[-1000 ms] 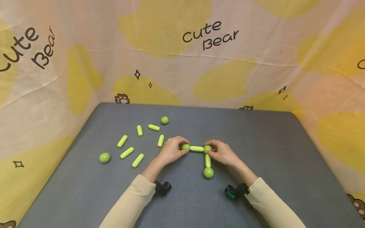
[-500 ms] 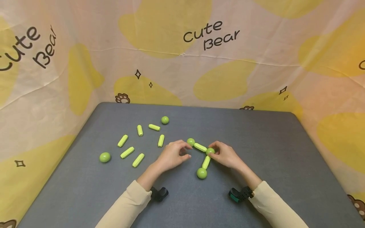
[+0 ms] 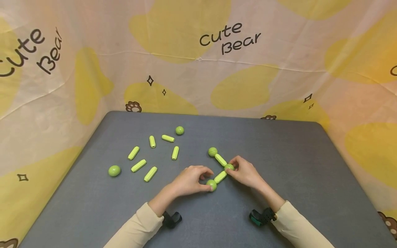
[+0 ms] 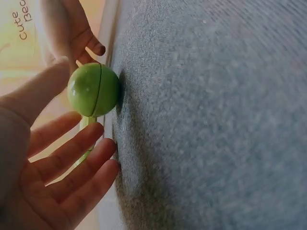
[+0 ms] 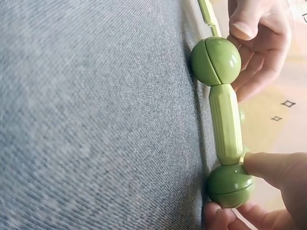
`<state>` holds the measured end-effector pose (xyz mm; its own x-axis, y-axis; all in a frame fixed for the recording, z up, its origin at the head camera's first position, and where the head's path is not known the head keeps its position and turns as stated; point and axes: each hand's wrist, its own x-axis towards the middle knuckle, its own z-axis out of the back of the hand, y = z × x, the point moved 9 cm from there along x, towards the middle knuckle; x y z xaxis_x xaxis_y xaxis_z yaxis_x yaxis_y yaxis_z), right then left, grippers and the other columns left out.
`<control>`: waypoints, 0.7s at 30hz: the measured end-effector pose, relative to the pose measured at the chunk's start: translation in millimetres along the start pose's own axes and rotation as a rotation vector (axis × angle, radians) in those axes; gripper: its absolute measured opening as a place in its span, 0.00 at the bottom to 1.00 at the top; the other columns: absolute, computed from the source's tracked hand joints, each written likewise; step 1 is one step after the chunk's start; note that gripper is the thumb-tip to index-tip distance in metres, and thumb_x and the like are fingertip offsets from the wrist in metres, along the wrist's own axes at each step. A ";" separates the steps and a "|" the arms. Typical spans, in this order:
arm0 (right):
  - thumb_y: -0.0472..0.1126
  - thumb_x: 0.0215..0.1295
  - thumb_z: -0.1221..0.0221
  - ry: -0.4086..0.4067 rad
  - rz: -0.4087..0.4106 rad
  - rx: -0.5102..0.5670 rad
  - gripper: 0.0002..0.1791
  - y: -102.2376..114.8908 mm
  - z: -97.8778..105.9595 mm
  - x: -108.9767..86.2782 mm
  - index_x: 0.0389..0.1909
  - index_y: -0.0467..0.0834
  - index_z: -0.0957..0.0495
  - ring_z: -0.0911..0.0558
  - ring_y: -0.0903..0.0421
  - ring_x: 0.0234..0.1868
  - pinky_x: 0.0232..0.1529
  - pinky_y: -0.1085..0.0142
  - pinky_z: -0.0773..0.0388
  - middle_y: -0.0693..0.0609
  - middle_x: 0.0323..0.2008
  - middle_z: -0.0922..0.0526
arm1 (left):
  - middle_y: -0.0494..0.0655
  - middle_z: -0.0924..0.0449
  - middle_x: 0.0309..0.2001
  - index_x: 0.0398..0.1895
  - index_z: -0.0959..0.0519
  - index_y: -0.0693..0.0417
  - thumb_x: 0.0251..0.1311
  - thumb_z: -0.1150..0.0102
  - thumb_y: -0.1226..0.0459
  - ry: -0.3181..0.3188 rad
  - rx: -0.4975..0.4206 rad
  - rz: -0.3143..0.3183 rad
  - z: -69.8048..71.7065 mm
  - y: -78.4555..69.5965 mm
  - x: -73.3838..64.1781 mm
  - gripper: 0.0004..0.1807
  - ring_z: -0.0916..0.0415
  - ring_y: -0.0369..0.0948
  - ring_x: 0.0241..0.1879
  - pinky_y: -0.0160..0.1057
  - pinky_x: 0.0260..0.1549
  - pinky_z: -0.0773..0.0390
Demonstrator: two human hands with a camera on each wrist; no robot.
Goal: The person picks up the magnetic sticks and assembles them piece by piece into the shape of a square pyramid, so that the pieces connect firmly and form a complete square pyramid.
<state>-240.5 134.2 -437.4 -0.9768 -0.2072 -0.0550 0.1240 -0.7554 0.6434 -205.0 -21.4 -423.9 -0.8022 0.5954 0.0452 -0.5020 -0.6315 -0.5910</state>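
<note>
In the head view, a V-shaped piece on the table joins green balls with ribbed light-green rods. My right hand (image 3: 245, 173) pinches the corner ball (image 3: 229, 167) between thumb and fingers. One rod (image 3: 221, 159) runs back-left to a far ball (image 3: 212, 152). The other rod (image 3: 220, 177) runs front-left to a near ball (image 3: 212, 185). Around that near ball my left hand (image 3: 192, 179) is spread, its thumb close to the ball (image 4: 93, 89). In the left wrist view its fingers are apart from the ball; whether the thumb touches it I cannot tell.
Several loose light-green rods (image 3: 138, 166) lie on the left half of the grey table (image 3: 294, 165). A loose green ball (image 3: 114, 171) sits at their left and another ball (image 3: 179, 130) behind them. A patterned cloth (image 3: 173, 44) hangs behind the table.
The left hand let go of the far ball and moved toward me to the near ball. The V-shaped piece turned clockwise about the corner ball, which the right hand kept hold of.
</note>
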 end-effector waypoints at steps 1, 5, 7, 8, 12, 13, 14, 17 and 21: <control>0.45 0.54 0.37 0.002 -0.002 0.002 0.14 0.1 -0.2 -0.6 0.38 0.41 0.25 0.26 0.59 0.29 0.30 0.66 0.29 0.52 0.31 0.21 | 0.40 0.19 0.43 0.46 0.21 0.50 0.48 0.33 0.51 -0.003 0.002 -0.004 -0.2 -0.3 0.0 0.23 0.22 0.33 0.36 0.31 0.37 0.25; 0.46 0.55 0.38 0.012 -0.012 0.009 0.14 -0.4 0.1 -3.2 0.37 0.42 0.25 0.26 0.60 0.29 0.30 0.66 0.29 0.52 0.31 0.21 | 0.39 0.18 0.39 0.43 0.19 0.50 0.48 0.33 0.54 -0.004 -0.002 -0.024 0.5 -1.9 -0.3 0.18 0.23 0.32 0.33 0.29 0.34 0.26; 0.47 0.56 0.38 0.018 -0.014 0.013 0.14 -0.6 0.6 -5.2 0.37 0.42 0.25 0.25 0.60 0.30 0.31 0.66 0.29 0.52 0.31 0.20 | 0.38 0.18 0.36 0.41 0.18 0.50 0.49 0.33 0.57 -0.001 -0.009 -0.037 2.0 -2.9 -1.4 0.15 0.23 0.32 0.31 0.29 0.32 0.27; 0.47 0.56 0.38 0.021 -0.015 0.013 0.13 -0.8 0.7 -6.2 0.37 0.42 0.25 0.24 0.60 0.30 0.31 0.66 0.28 0.52 0.31 0.20 | 0.38 0.19 0.35 0.40 0.18 0.49 0.49 0.34 0.58 0.000 -0.012 -0.041 2.8 -2.8 -2.0 0.13 0.24 0.32 0.30 0.28 0.31 0.28; 0.47 0.58 0.40 0.046 -0.018 0.019 0.12 -1.3 -0.3 -10.2 0.36 0.42 0.25 0.23 0.60 0.30 0.31 0.66 0.28 0.52 0.31 0.20 | 0.37 0.20 0.31 0.39 0.18 0.49 0.51 0.35 0.61 -0.005 -0.008 -0.047 7.2 -0.2 -5.0 0.11 0.25 0.34 0.28 0.28 0.28 0.29; 0.46 0.58 0.40 0.049 -0.018 0.021 0.12 -1.3 -0.5 -11.0 0.36 0.42 0.25 0.24 0.61 0.30 0.31 0.67 0.28 0.53 0.31 0.20 | 0.37 0.21 0.31 0.39 0.18 0.49 0.51 0.35 0.61 -0.006 -0.006 -0.046 8.2 1.0 -5.5 0.11 0.25 0.34 0.27 0.28 0.28 0.30; 0.46 0.58 0.40 0.052 -0.016 0.024 0.12 -1.1 -0.6 -12.1 0.36 0.42 0.25 0.24 0.61 0.30 0.30 0.67 0.28 0.53 0.31 0.20 | 0.37 0.21 0.31 0.39 0.18 0.49 0.51 0.36 0.62 -0.008 -0.004 -0.045 9.3 2.2 -6.0 0.11 0.25 0.34 0.27 0.28 0.28 0.30; 0.46 0.58 0.40 0.060 -0.011 0.035 0.11 -0.7 -1.4 -14.8 0.35 0.43 0.25 0.24 0.62 0.29 0.30 0.67 0.29 0.54 0.30 0.20 | 0.38 0.20 0.32 0.40 0.18 0.49 0.52 0.37 0.64 -0.015 0.000 -0.043 12.8 5.3 -6.8 0.11 0.25 0.34 0.29 0.28 0.29 0.28; 0.46 0.58 0.40 0.063 -0.002 0.045 0.11 0.1 -2.4 -19.5 0.35 0.43 0.25 0.24 0.63 0.28 0.30 0.68 0.29 0.54 0.29 0.21 | 0.39 0.19 0.36 0.41 0.18 0.50 0.51 0.38 0.66 -0.024 -0.006 -0.037 17.0 9.6 -7.3 0.12 0.24 0.32 0.31 0.29 0.32 0.26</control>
<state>-221.0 136.7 -438.2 -0.9639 -0.2454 -0.1038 0.1123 -0.7274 0.6770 -209.4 -40.2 -416.2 -0.7907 0.6061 0.0864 -0.5297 -0.6064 -0.5931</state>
